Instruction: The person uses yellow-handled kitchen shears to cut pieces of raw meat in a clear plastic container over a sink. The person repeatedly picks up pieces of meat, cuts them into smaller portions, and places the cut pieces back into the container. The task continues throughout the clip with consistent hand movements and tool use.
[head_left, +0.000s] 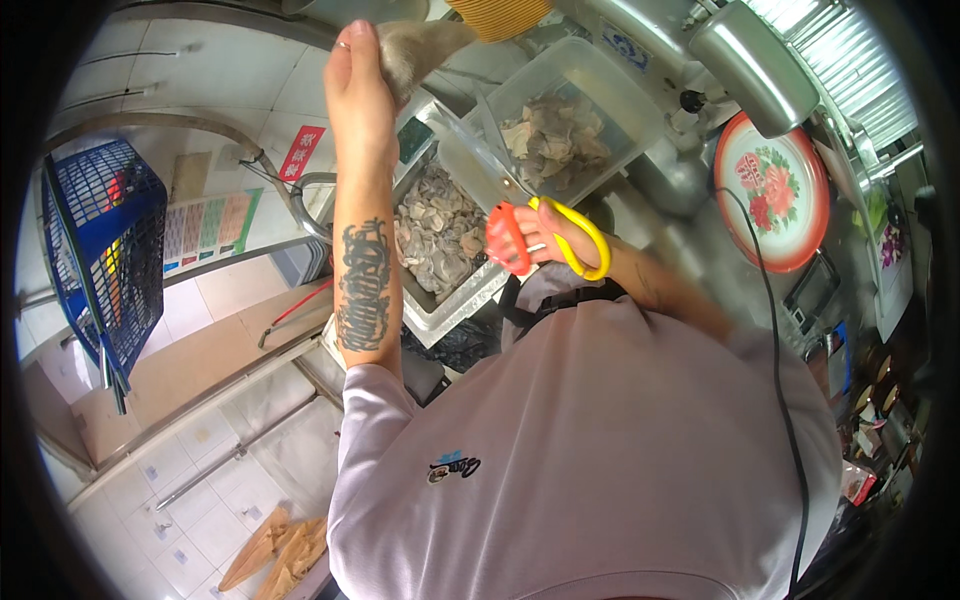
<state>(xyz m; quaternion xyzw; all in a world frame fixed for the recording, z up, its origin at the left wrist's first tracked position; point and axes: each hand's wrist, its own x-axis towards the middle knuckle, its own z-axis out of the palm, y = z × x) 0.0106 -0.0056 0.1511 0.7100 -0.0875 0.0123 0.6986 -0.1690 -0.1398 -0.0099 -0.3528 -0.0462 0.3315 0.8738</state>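
At the top, my left hand (361, 67) grips a greyish, limp piece of what looks like tripe (412, 56), raised above the containers. My right hand (551, 232) holds scissors (577, 240) with one red and one yellow handle; their blades are spread and point up and left. Beyond the scissors, cut grey pieces (555, 139) lie in a translucent plastic tub (637, 112). Many more cut pieces (439, 232) fill a white foam box (431, 326) between my forearms. The hanging piece does not touch the blades.
A blue plastic basket (112, 247) hangs at the left, near a curved metal pipe (307, 202). A floral enamel tray (772, 191) and a steel cylinder (754, 67) are at the right. Orange ribbed material (502, 16) lies at the top. A black cable (772, 322) runs down my right side.
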